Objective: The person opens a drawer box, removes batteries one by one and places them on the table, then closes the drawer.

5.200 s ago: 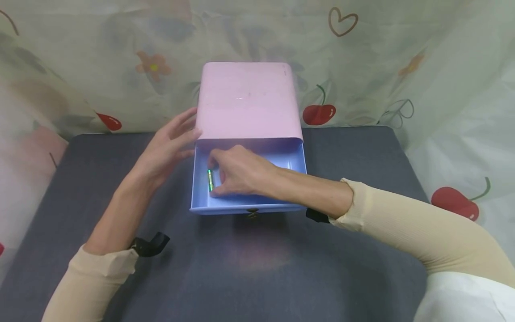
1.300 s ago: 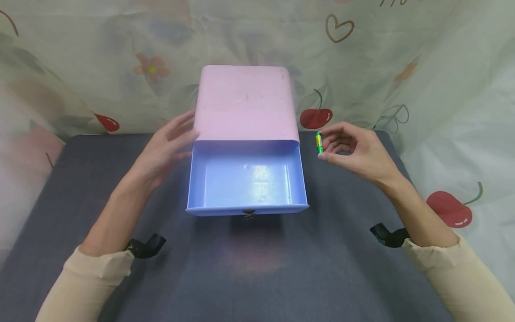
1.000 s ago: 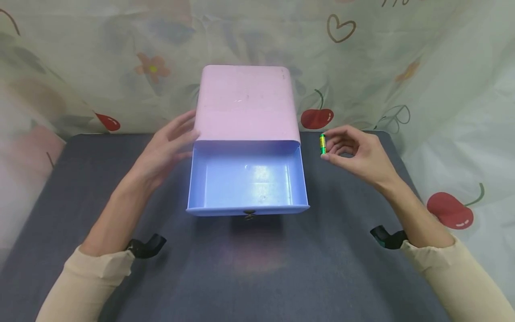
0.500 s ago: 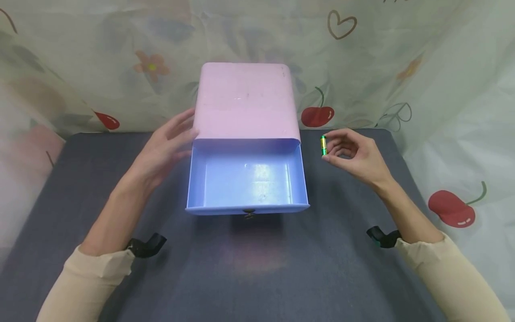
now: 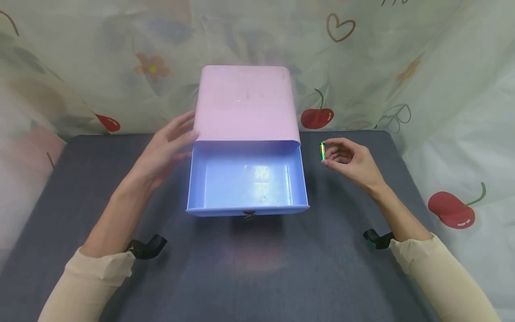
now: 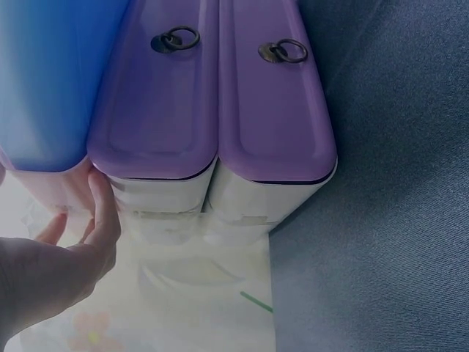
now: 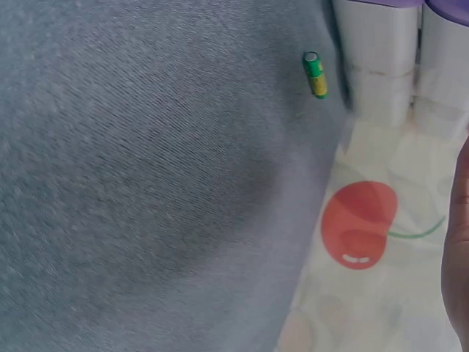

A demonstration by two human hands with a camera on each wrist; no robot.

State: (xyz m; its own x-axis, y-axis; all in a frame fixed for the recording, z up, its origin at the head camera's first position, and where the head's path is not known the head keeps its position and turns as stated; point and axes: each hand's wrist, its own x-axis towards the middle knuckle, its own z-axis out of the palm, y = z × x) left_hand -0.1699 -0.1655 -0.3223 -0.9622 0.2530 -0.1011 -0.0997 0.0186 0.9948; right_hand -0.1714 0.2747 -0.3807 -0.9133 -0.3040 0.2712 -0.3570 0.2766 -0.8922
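In the head view my right hand (image 5: pixel 352 163) pinches a small green-and-yellow battery (image 5: pixel 322 151) between thumb and finger, right of the box. The right wrist view shows a like battery (image 7: pixel 315 75) on the dark cloth, apart from the visible edge of my right hand (image 7: pixel 457 249); I cannot tell whether it is the same one. My left hand (image 5: pixel 165 147) rests its fingers on the left side of a pink box (image 5: pixel 247 103) whose blue drawer (image 5: pixel 247 209) is pulled out. Those fingers are partly hidden behind the box.
Under the blue drawer's box, two white units with purple drawer fronts (image 6: pixel 157 95) and ring pulls show in the left wrist view. Dark cloth (image 5: pixel 257 268) covers the table. A printed curtain (image 5: pixel 241 36) hangs along its back edge.
About five seconds ago my right hand was in the drawer, at the battery. It has since carried the battery out to the right and, lately, a little lower. My left hand has stayed put.
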